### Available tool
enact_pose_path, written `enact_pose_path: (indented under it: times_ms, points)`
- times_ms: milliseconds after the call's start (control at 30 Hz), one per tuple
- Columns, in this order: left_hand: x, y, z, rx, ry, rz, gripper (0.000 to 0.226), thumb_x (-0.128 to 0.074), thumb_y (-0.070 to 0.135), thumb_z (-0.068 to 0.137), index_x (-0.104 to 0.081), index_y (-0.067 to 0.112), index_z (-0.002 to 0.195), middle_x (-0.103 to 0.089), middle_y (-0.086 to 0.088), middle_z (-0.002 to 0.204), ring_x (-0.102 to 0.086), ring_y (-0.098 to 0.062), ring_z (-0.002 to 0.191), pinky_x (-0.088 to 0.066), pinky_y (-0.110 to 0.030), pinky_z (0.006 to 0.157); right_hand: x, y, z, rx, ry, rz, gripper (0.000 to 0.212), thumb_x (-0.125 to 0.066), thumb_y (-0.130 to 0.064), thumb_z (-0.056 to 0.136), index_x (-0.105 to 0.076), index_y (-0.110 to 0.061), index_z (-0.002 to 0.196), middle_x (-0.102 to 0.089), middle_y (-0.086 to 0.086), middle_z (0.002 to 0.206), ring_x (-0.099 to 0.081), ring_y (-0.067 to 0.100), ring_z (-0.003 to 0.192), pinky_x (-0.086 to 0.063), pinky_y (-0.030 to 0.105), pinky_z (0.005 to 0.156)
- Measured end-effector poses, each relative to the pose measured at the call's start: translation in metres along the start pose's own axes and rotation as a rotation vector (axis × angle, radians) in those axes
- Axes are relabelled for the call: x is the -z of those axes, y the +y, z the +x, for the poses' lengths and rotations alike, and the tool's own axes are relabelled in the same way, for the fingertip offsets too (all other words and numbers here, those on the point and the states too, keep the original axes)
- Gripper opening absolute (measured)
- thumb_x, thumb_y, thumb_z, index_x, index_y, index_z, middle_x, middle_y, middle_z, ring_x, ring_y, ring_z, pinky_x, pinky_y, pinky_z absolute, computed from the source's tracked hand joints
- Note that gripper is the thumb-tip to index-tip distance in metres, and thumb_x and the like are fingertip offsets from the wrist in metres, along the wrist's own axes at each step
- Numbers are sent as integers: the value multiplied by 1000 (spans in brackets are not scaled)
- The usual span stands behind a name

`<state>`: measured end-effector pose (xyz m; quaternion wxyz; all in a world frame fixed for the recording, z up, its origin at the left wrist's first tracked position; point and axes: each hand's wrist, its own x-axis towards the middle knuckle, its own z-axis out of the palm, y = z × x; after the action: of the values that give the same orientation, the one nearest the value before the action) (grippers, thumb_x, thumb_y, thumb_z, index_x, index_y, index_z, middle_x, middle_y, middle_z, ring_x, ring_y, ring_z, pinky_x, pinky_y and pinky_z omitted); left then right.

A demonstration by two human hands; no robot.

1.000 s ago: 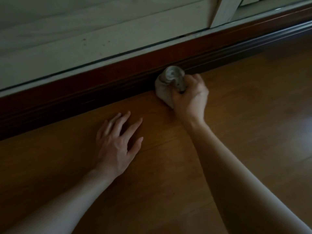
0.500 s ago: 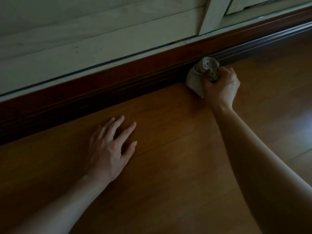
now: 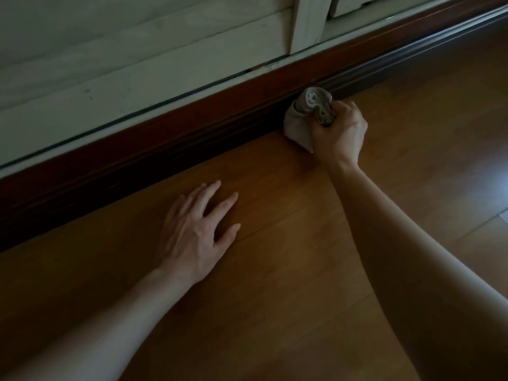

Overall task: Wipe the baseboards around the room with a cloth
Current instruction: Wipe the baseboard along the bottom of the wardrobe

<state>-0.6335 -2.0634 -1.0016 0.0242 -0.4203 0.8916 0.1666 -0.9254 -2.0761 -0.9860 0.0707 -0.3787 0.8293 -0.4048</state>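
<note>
Both forearms enter from 6 o'clock, bare. Wood floor (image 3: 275, 312) fills the near half, with glare at the 3 o'clock edge.

Left hand (image 3: 195, 237), 8 o'clock of centre: flat on the floor, palm down, fingers straight and spread, pointing to 1 o'clock. Holds nothing. Well apart from the cloth.

Right hand (image 3: 339, 133), 2 o'clock of centre: fist, fingers curled tight round the cloth (image 3: 298, 125).

Cloth is grey-beige and bunched. A wad sticks out of the fist at the hand's 11 o'clock, and a loose corner hangs down to the floor. It sits pressed against the lower dark moulding of the baseboard (image 3: 165, 144), right at the floor joint.

Baseboard is dark red-brown wood and runs from the 9 o'clock edge up to the 1 o'clock corner.

Behind it are pale white panels (image 3: 123, 64), with an upright stile (image 3: 308, 20) at 12 o'clock.
</note>
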Motion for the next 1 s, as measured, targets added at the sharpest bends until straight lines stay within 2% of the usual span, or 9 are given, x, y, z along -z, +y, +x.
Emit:
enact_pose_path:
  times_ms: [100,233,367,433,500,600,767,867,1000]
  points:
    - [0,10,20,-78,-37,22,62,-34,61,96,-33,39,154,-19,3,166,-14,-20,153,-13,-44,122,-3,-2,-8,12,7,32,16,-63,-23,88,-66,-13,100,-52,0,100,-50,13,87,-48,32,78]
    - [4,21,40,-144,-90,73,64,-29,64,95,-23,44,156,-11,5,168,-7,-18,154,-10,-43,124,-8,-16,-23,99,-136,85,42,-55,-48,80,-67,-13,99,-54,-1,97,-53,13,82,-47,28,70]
    - [6,26,49,-139,-163,81,64,-26,69,95,1,55,152,13,14,167,20,-8,149,9,-38,121,2,-3,-2,-42,-32,53,21,-64,-30,86,-68,-14,99,-56,0,96,-51,13,86,-49,35,78]
    - [9,29,51,-131,-219,101,65,-26,71,95,12,58,146,24,16,163,30,-6,144,13,-39,119,3,-2,-2,-83,-52,53,22,-62,-30,89,-67,-16,104,-58,2,102,-51,15,95,-45,33,84]
    - [16,29,53,-135,-273,130,70,-29,71,95,15,58,148,30,17,161,30,-9,146,9,-41,122,0,-11,-8,-46,-110,70,31,-57,-39,86,-66,-14,102,-56,2,101,-51,15,89,-45,31,77]
    - [26,30,57,-153,-337,155,74,-33,71,95,14,57,151,33,19,159,26,-13,149,1,-45,122,-2,-19,-14,24,-157,47,21,-64,-35,85,-65,-16,94,-46,-8,90,-41,3,70,-32,16,60]
    - [20,35,84,-264,-275,133,66,-31,67,97,4,56,153,22,18,163,21,-10,150,6,-39,119,4,-8,4,39,-140,-19,16,-65,-27,87,-67,-16,99,-46,-10,89,-44,4,71,-33,17,60]
    - [7,50,106,-315,-161,58,61,-27,64,95,-15,54,153,-1,14,167,6,-11,152,11,-33,118,10,8,18,60,-145,-62,16,-67,-20,89,-67,-15,104,-50,-8,94,-52,11,81,-43,25,67]
    - [-10,52,116,-365,-28,30,58,-41,55,94,-35,47,150,-30,5,162,-23,-19,150,-18,-44,121,18,30,36,-17,-44,-46,14,-67,-22,89,-67,-14,101,-54,-3,95,-54,13,84,-49,33,73]
